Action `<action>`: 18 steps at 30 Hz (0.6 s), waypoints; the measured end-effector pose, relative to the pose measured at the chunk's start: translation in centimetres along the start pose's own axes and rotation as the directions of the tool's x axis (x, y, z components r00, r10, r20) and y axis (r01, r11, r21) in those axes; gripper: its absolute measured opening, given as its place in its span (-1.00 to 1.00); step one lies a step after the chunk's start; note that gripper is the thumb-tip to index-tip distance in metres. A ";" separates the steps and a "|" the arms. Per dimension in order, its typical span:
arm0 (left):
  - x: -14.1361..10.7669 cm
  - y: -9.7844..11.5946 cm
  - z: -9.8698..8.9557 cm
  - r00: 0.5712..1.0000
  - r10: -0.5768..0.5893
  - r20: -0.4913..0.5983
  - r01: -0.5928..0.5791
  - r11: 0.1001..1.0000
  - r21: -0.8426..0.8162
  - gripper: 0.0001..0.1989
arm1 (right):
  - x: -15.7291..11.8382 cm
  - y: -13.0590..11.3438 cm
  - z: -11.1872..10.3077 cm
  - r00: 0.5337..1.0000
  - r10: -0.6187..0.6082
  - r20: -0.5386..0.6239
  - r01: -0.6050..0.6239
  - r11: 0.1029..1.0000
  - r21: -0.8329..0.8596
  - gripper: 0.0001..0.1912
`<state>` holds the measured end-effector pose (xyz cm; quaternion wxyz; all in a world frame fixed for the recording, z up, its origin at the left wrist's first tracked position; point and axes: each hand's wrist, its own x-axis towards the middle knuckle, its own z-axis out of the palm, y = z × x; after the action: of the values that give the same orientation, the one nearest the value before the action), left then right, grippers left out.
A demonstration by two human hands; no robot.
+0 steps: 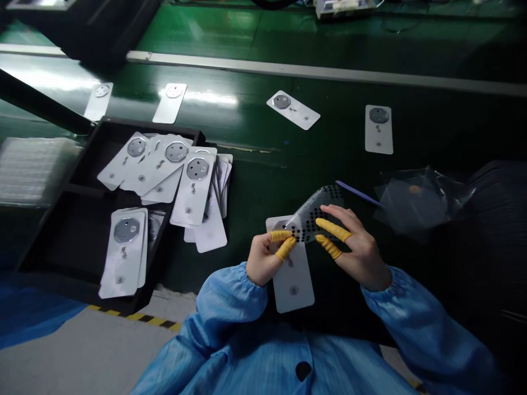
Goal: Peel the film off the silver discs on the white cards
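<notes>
My left hand (pixel 267 253), with yellow finger cots on thumb and forefinger, pinches the lower left corner of a clear sheet of black dot stickers (pixel 315 211). My right hand (pixel 354 241) also wears yellow cots on two fingers. Its fingers are apart and stretched out, their tips at the sheet's right part. Beneath the sheet lies a white card (pixel 293 280) with a grey octagonal disc near its top, partly covered by the sheet and my left fingers. To the right of the sheet, a thin purple stick, perhaps tweezers (pixel 358 193), rests on the green surface.
A black divided tray (pixel 49 236) at left holds several similar white cards, with more piled over its right edge (pixel 211 230). Single cards (pixel 379 129) lie spread along the green bench (pixel 247 181). Clear plastic sheets (pixel 415 203) sit at right, white stacked trays (pixel 35 170) far left.
</notes>
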<state>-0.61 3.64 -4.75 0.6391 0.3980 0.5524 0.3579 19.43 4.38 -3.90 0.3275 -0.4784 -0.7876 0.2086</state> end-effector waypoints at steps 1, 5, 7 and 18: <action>0.0 0.0 0.1 1.000 0.006 -0.001 -0.006 1.000 -0.003 -0.61 | 0.0 -0.2 0.2 1.000 -0.016 -0.014 0.016 1.000 -0.010 -0.65; -0.3 -0.1 0.1 0.997 0.054 0.049 -0.055 0.998 0.014 -0.68 | -0.2 -1.0 1.3 0.997 -0.071 -0.016 0.071 0.997 0.009 -0.74; -0.5 0.0 0.3 0.994 0.069 0.079 -0.072 0.997 0.030 -0.70 | -0.5 -1.1 2.0 0.996 -0.094 0.010 0.094 0.995 0.016 -0.72; -0.3 -1.2 -0.4 0.981 0.182 0.069 -0.194 0.942 0.273 -0.78 | -0.7 -0.5 4.9 0.971 0.198 -0.135 -0.175 0.971 0.164 -0.89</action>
<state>-1.03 2.94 -5.75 0.5513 0.5422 0.5431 0.3273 15.88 3.46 -7.22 0.4001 -0.5387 -0.6940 0.2609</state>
